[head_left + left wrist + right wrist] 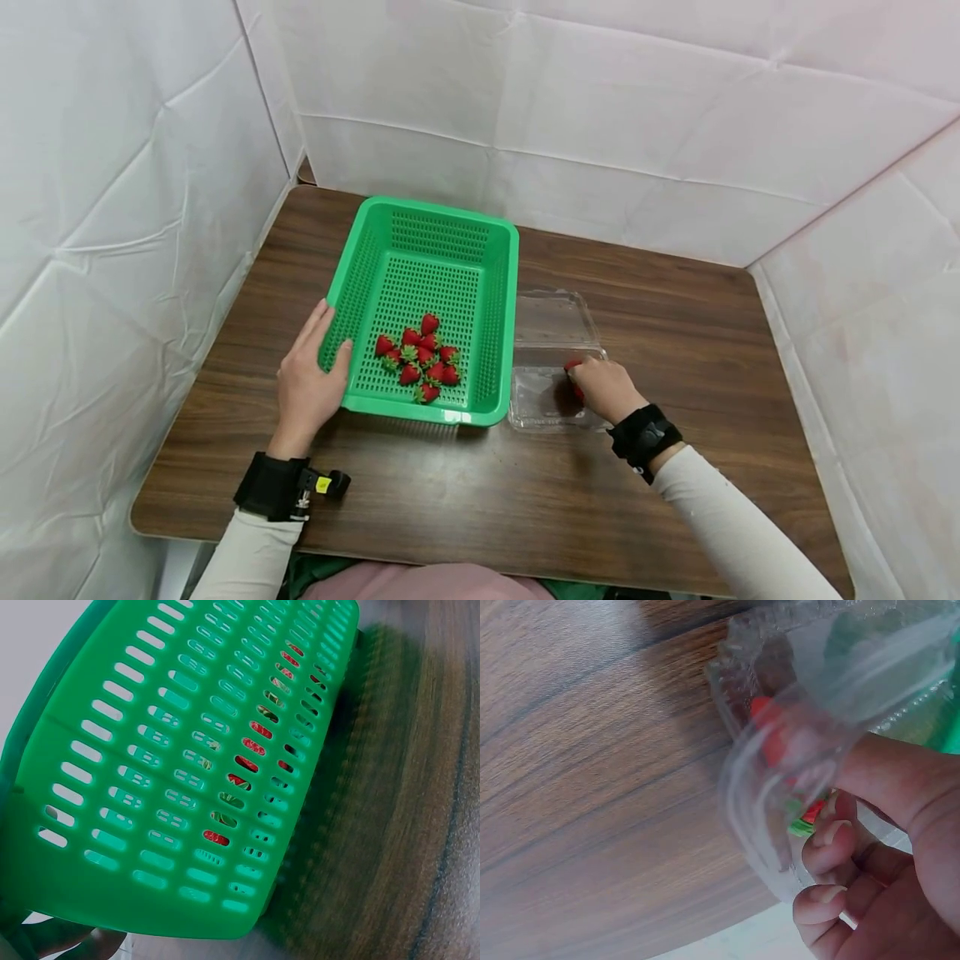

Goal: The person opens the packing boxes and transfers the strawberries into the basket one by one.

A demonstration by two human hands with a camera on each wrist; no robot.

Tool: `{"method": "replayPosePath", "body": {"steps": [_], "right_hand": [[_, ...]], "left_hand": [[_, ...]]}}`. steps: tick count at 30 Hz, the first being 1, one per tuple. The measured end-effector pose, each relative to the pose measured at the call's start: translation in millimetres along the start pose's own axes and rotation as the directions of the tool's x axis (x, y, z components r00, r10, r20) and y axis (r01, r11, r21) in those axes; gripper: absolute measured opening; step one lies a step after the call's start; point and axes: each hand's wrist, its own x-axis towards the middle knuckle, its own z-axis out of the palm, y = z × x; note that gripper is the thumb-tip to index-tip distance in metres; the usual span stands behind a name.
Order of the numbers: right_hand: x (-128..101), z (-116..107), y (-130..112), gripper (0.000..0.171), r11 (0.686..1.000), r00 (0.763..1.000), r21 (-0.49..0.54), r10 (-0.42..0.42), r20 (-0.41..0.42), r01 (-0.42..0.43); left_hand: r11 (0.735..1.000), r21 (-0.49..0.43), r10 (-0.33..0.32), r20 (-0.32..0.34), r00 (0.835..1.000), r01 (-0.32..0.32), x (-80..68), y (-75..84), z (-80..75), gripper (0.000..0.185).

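A green plastic basket (pixel 420 210) holds several strawberries (pixel 425 354) with green leaves, gathered near its front. My left hand (pixel 309 379) holds the basket at its front left corner, thumb over the inner side and fingers along the left rim. In the left wrist view the basket's slotted wall (pixel 142 840) fills most of the picture, with red fruit behind the slots. To the right, my right hand (pixel 609 390) pinches a strawberry (pixel 576 379) over the base of a clear plastic clamshell box (pixel 536 396). In the right wrist view, clear plastic partly covers the strawberry (pixel 769 731).
The clamshell's raised lid (pixel 555 321) lies toward the back, and the box stands close against the basket's right side. Both rest on a brown wood-grain table (pixel 450 500). White sheeting (pixel 600 108) hangs behind the table and along both sides.
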Motion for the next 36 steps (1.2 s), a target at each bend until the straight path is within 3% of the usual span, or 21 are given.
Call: {"method": "replayPosePath", "body": {"steps": [11, 18, 25, 36], "right_hand": [[-0.8, -12.6, -8.4, 0.03, 0.999, 0.999, 0.004, -0.036, -0.009, 0.036], [-2.0, -25.9, -13.0, 0.028, 0.997, 0.997, 0.041, -0.062, -0.052, 0.064], [-0.8, -40.8, -10.9, 0.025, 0.994, 0.991, 0.101, -0.021, -0.134, 0.035], [0.0, -67.4, -14.5, 0.024, 0.981, 0.983, 0.194, 0.025, -0.18, 0.01]], "left_hand": [[1.0, -0.008, 0.001, -0.007, 1.0, -0.001, 0.3, 0.1, 0.9, 0.054], [1.0, -0.011, 0.002, -0.005, 1.0, -0.002, -0.5, -1.1, 1.3, 0.054], [1.0, -0.007, 0.004, -0.003, 1.0, -0.004, -0.5, -0.9, 1.2, 0.054], [1.0, -0.003, 0.0, -0.002, 1.0, 0.0, -0.5, -0.9, 0.9, 0.054]]}}
